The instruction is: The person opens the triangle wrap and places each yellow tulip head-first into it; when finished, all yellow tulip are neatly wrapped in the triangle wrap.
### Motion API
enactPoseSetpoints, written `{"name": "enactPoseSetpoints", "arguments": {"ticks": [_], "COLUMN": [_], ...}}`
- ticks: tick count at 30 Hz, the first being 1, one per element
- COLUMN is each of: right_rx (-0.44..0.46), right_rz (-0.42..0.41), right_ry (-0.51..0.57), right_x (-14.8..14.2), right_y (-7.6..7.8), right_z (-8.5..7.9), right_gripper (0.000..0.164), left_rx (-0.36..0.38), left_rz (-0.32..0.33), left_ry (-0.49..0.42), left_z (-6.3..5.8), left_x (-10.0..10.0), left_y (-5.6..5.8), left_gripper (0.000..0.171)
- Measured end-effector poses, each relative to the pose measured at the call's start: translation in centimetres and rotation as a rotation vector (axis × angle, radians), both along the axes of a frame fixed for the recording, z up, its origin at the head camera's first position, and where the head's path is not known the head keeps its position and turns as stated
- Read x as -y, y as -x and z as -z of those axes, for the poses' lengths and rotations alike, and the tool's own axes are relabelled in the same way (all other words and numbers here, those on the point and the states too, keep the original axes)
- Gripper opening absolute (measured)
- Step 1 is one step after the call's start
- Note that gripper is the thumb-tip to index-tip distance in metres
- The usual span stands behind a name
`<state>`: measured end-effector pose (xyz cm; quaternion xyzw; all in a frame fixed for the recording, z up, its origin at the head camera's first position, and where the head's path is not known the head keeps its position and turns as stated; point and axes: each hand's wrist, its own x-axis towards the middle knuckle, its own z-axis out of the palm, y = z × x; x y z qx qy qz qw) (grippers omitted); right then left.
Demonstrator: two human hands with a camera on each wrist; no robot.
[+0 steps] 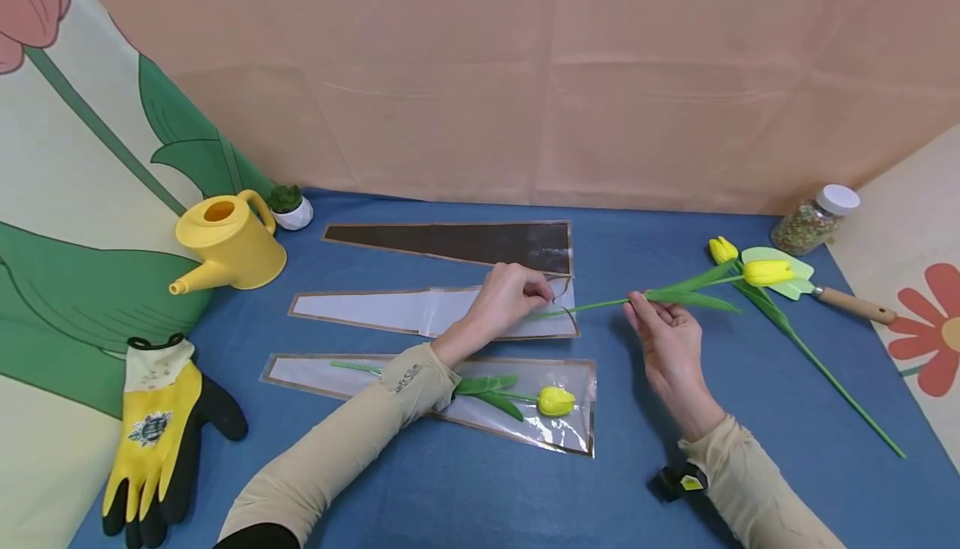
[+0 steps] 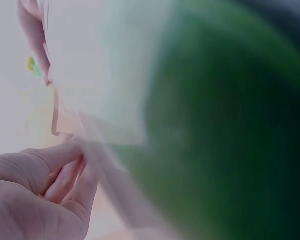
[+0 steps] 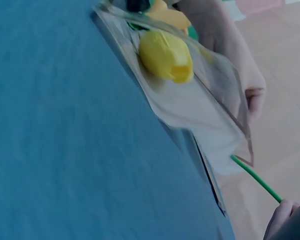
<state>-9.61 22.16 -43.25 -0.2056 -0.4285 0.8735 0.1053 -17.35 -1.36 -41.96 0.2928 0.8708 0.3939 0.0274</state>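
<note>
- Both forearms in beige sleeves reach in from the near edge; a black device [image 1: 677, 481] sits at the right wrist.
- Right hand [image 1: 670, 345]: palm side partly up, thumb and fingers pinching the green stem of the held tulip [image 1: 686, 297]; its leaves and yellow head extend to the right.
- Left hand [image 1: 510, 295]: bent at the wrist, back upward, thumb and fingertips pinching the brown-edged mouth of the middle plastic sleeve [image 1: 450, 303], which bows up there. Stem tip lies at that mouth; in or just outside it, cannot tell.
- Left wrist view mostly blocked by a blurred green and pale mass.
- Near plastic sleeve [image 1: 581, 432] lies flat on the blue cloth [image 1: 450, 499], a yellow tulip [image 1: 556, 401] inside. Left forearm crosses above, hiding part of the stem.
- Yellow-and-black glove [image 1: 161, 441] at left, fingers toward the near edge.
- Loose tulip [image 1: 832, 374] at right, stem slanting nearward; the held tulip's head overlaps it and the green trowel [image 1: 855, 303] in the head view.
- Yellow watering can [image 1: 236, 241] far left, spout nearward, potted plant [image 1: 291, 207] just beside.
- Dark far sleeve [image 1: 457, 241] beyond the middle one.
- White-lidded jar [image 1: 813, 220] far right, near the trowel.
</note>
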Motion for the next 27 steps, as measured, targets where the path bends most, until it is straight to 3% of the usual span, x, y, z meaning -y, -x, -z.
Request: {"name": "enactPoseSetpoints", "arguments": {"ticks": [12,20,27], "right_rx": [0.002,0.007,0.021], "right_rz": [0.036,0.015,0.073], "right_ry": [0.021,-0.049,-0.011], "right_x": [1.5,2.1,1.9], "right_y": [0.1,0.0,0.0], "right_z": [0.5,0.6,0.4], "right_gripper": [0.013,0.014,0.024], "left_rx": [-0.009,-0.012,-0.013], "left_rz": [-0.008,-0.004,-0.017], "left_ry": [0.001,0.000,-0.013], "left_z": [-0.1,-0.2,-0.2], "left_x": [0.0,-0.1,0.0], "left_y": [-0.2,-0.3,-0.4], "left_gripper": [0.010,0.006,0.006]}}
